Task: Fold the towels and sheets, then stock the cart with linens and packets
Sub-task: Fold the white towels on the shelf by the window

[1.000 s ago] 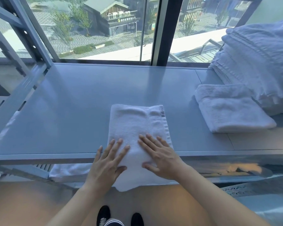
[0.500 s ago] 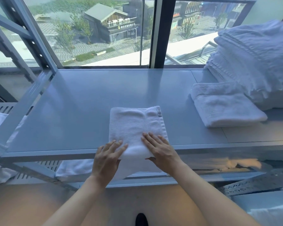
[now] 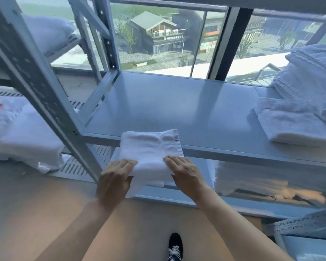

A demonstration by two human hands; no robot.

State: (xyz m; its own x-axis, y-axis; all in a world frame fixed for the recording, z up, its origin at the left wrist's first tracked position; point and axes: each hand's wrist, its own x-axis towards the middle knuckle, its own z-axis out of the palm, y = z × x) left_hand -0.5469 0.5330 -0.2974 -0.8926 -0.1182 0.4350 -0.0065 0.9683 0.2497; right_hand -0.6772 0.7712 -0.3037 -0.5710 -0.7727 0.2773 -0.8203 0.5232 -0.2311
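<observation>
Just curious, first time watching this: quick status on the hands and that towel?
Left hand and right hand gripping the white towel. Towel half off the shelf edge. Folded towel off right, nothing blocking.

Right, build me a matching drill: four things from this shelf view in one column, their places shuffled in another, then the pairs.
1. white towel
2. folded towel
3. tall linen stack
4. black shoe

A. on the floor below
B. far right, by the window
C. lying flat on the shelf's right part
D. gripped by both hands at the shelf's front edge

Pairs: 1-D, 2-C, 3-B, 4-A
</observation>
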